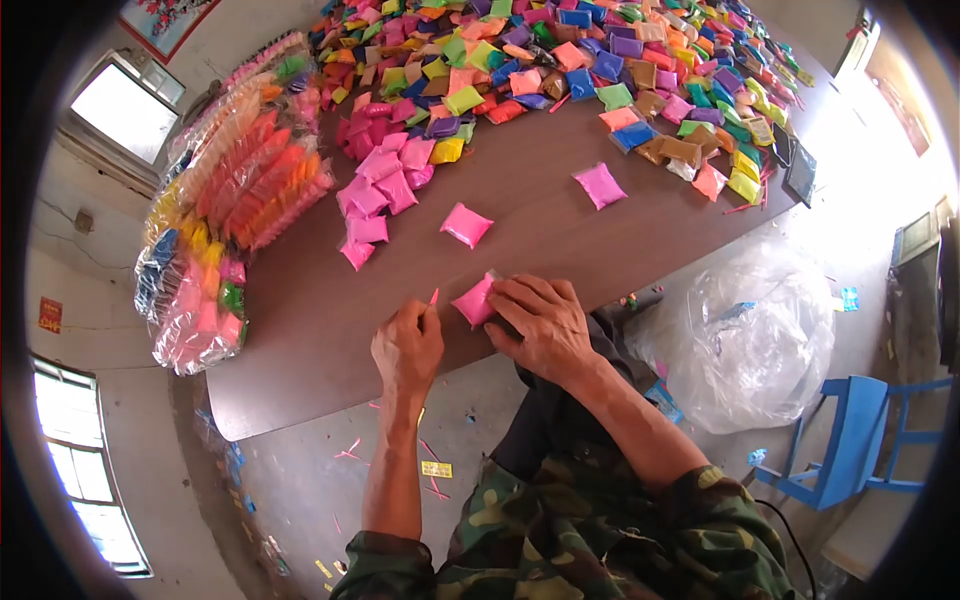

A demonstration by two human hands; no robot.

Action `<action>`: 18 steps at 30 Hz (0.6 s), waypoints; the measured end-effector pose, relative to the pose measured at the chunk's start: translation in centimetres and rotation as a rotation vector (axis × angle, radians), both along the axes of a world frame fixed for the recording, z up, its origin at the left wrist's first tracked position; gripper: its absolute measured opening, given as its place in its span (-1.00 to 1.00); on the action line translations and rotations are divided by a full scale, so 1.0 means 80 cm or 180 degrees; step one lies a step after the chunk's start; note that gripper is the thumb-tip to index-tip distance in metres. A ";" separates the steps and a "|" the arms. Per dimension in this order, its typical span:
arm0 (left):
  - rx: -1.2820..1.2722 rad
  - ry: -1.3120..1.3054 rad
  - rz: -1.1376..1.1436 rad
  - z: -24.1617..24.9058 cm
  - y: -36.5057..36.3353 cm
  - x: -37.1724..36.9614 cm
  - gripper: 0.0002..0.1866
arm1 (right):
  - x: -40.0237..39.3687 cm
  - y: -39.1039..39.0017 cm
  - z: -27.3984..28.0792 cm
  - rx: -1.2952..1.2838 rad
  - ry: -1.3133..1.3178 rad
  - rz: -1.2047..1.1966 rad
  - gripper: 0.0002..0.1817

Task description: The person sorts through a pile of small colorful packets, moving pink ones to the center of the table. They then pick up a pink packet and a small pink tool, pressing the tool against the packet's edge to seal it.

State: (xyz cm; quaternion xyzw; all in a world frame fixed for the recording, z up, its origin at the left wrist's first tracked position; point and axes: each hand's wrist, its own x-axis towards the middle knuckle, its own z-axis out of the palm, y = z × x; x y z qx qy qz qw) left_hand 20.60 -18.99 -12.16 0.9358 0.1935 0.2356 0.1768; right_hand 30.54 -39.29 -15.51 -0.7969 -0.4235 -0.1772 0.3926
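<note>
My left hand (408, 345) is closed in a fist near the table's front edge. A small pink strip (434, 297) pokes up from between its thumb and finger; the rest of it is hidden. My right hand (540, 318) grips the right side of a pink packet (472, 302), its fingers over the edge and the thumb below. The packet looks like a soft, filled plastic pouch lying on the tabletop. Just beyond it lie another pink packet (467, 226) and a pinkish-purple packet (600, 186). A cluster of pink packets (378, 185) sits farther left.
A large pile of coloured packets (600, 65) covers the back of the brown table (330, 310). Clear bags of packets (230, 200) stack along its left side. A dark phone-like object (801, 173) lies at the right corner. Below stand a big plastic bag (750, 340) and a blue chair (850, 440).
</note>
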 end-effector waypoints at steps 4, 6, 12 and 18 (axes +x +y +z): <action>-0.0121 -0.0442 -0.0310 0.009 -0.037 0.000 -0.81 | -0.005 0.000 0.003 -0.0024 0.0016 0.0017 -0.52; -0.0069 -0.0334 -0.0438 0.003 -0.049 0.001 -0.81 | -0.004 -0.002 0.002 -0.0049 0.0045 0.0030 -0.50; 0.0134 -0.0070 -0.0246 -0.002 -0.036 0.000 -0.81 | -0.003 -0.003 0.003 -0.0085 0.0021 0.0157 -0.45; 0.0049 0.0047 -0.0080 0.021 -0.026 -0.002 -0.82 | -0.006 -0.007 0.004 -0.0190 -0.0030 0.0179 -0.49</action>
